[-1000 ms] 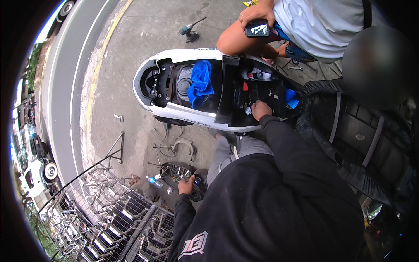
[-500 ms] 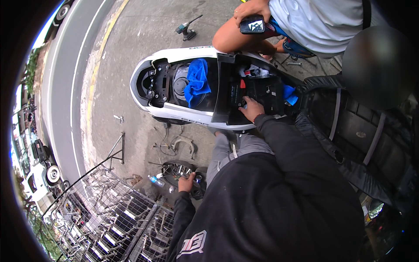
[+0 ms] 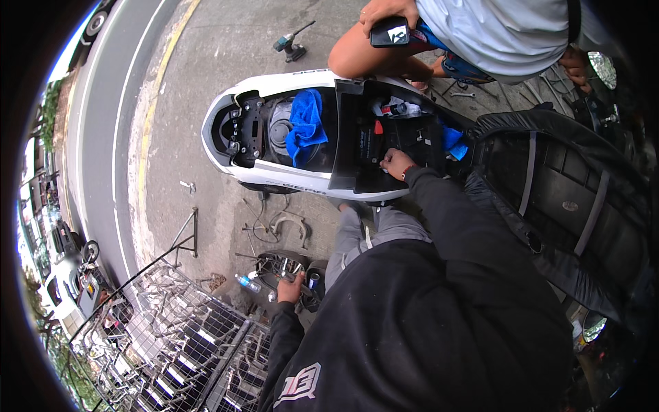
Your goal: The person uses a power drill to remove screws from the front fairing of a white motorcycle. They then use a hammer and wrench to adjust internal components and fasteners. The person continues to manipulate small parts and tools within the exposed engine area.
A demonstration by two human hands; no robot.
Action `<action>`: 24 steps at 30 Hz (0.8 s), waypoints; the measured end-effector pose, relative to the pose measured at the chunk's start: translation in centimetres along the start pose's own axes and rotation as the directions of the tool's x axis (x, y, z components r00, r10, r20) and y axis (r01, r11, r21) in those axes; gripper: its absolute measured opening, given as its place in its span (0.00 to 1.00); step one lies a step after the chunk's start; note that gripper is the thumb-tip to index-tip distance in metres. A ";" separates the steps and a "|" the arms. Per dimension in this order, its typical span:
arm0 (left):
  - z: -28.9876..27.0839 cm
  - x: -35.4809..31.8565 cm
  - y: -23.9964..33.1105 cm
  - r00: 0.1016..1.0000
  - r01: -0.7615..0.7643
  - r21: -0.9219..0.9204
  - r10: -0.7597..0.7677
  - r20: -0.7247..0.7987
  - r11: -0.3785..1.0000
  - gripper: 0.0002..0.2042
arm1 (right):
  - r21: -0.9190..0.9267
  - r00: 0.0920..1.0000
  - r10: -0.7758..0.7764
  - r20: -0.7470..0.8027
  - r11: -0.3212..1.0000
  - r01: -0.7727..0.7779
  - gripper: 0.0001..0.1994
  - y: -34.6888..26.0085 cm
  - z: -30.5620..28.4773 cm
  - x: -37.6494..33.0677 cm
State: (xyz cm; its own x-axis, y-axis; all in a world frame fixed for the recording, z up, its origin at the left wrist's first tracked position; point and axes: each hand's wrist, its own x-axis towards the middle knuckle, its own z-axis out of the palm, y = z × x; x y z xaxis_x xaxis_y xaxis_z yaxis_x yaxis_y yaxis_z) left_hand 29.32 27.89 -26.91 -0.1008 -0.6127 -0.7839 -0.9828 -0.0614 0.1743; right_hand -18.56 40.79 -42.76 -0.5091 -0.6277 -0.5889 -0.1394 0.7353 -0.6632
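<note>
My right hand (image 3: pixel 397 163) is inside the black under-seat compartment (image 3: pixel 364 168) of a white scooter (image 3: pixel 302 180). Its fingers are bent together against the compartment floor, and whatever they pinch is hidden. To the left and low, my left hand (image 3: pixel 290 287) hangs over a dark tool tray (image 3: pixel 271 259) on the ground. Its fingers are curled round a small metallic piece too indistinct to name. A blue cloth (image 3: pixel 306 127) lies by the round fuel cap (image 3: pixel 280 132). Forward of my right hand sit a red piece (image 3: pixel 378 127) and a bottle in a plastic bag (image 3: pixel 397 108).
The raised black seat (image 3: pixel 566 178) stands at the right, near another blue cloth (image 3: pixel 453 142). Across the scooter a person in a white shirt (image 3: pixel 494 34) holds a phone (image 3: pixel 389 34). A cordless drill (image 3: pixel 292 47), a water bottle (image 3: pixel 247 283) and a wire rack (image 3: pixel 185 336) surround the scooter.
My right hand's fingers have drawn in from a more outstretched pose, with the hand slightly higher. My left hand stays over the tray. At the upper right, the person's other hand has come into view.
</note>
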 end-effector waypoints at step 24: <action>0.0 -0.3 1.5 1.000 0.000 0.058 0.001 -0.005 0.998 0.24 | 0.092 0.989 0.089 -0.118 0.993 -0.078 0.12 -0.3 1.1 0.1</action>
State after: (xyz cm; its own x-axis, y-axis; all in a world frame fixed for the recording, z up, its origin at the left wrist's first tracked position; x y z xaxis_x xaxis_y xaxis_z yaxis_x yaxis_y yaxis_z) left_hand 27.85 27.92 -26.41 -0.1008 -0.6164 -0.7809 -0.9900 -0.0155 0.1400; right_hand -17.63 40.20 -43.17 -0.6161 -0.5251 -0.5871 -0.0201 0.7556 -0.6547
